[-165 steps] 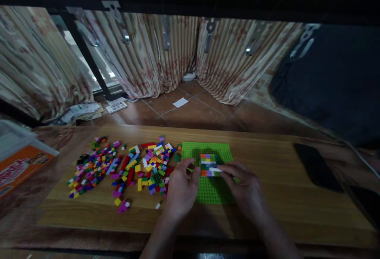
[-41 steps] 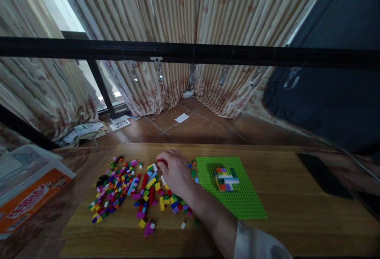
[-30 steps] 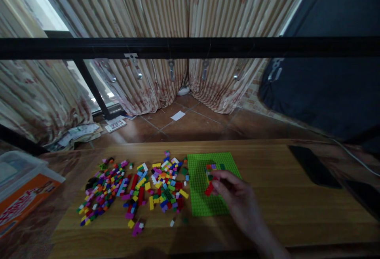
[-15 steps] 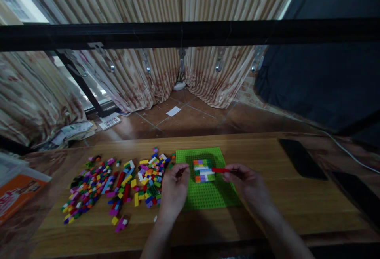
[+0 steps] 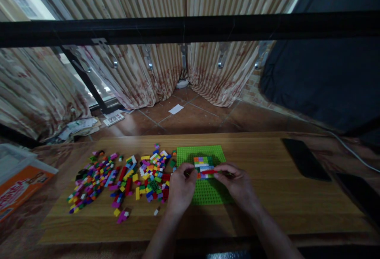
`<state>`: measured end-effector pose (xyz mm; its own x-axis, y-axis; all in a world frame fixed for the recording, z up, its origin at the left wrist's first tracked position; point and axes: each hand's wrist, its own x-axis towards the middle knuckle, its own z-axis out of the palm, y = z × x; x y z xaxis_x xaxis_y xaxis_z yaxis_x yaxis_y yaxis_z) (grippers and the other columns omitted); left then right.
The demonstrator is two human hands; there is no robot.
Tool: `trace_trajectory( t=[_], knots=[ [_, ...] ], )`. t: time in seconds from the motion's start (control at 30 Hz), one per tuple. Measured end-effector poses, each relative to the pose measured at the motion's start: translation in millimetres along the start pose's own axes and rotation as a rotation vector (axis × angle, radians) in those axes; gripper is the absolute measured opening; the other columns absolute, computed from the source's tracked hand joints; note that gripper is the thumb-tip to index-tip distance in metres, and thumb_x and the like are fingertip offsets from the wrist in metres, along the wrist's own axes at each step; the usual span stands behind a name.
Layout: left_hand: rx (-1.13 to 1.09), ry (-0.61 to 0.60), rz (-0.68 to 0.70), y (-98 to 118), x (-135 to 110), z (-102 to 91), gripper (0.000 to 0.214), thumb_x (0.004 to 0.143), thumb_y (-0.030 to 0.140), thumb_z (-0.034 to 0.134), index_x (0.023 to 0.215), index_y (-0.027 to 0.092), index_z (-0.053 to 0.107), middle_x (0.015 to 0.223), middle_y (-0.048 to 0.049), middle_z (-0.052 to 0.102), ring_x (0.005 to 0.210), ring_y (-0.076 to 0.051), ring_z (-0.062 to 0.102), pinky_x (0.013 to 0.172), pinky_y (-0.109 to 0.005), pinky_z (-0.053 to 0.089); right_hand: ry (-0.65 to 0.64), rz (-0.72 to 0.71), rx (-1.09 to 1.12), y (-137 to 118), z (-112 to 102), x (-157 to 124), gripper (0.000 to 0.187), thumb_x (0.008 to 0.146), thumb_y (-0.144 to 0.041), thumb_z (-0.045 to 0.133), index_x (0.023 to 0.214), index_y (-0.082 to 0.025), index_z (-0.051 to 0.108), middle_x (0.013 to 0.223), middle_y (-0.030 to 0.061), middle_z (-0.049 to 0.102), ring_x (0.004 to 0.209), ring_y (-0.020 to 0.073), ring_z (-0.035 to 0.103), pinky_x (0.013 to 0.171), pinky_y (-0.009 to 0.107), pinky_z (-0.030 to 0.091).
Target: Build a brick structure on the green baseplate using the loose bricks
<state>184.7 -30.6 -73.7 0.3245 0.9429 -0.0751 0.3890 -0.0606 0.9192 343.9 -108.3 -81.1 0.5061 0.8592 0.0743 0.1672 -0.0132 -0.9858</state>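
Note:
A long red brick (image 5: 209, 172) is pinched between the thumb and fingertips of my right hand (image 5: 237, 181), over a block of coloured bricks (image 5: 203, 159). That block, in orange, purple, white, green and other colours, sits on a green studded baseplate (image 5: 208, 195). My left hand (image 5: 181, 185) is closed in a pinch at the block's left side, close to the red brick's left end. A tiny yellowish bit shows at its fingers, but what it holds is unclear.
Loose bricks lie in heaps (image 5: 93, 181) on the left of the wooden table (image 5: 267, 203), some close beside the baseplate. A dark flat slab (image 5: 305, 160) lies at the right. An orange-labelled plastic box (image 5: 25, 183) stands at far left. A black bar (image 5: 184, 29) crosses beyond the table.
My right hand has brought the red brick leftward over the brick block. My left hand has moved slightly right, nearer the block and the red brick. The view has shifted a little.

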Motion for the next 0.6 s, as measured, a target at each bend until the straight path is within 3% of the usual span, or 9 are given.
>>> trace_trajectory(
  t=[0.6],
  knots=[
    [0.139,0.002,-0.011,1,-2,4.6,0.028,0.081,0.038,0.060,0.099,0.016,0.066,0.078,-0.0039,0.069,0.068,-0.016,0.061,0.063,-0.027,0.042,0.020,-0.021,0.018,20,8,3,0.007,0.069,-0.030,0.075,0.075,-0.025,0.075,0.077,0.0017,0.070,0.074,0.0182,0.064,0.070,0.031,0.049]
  ],
)
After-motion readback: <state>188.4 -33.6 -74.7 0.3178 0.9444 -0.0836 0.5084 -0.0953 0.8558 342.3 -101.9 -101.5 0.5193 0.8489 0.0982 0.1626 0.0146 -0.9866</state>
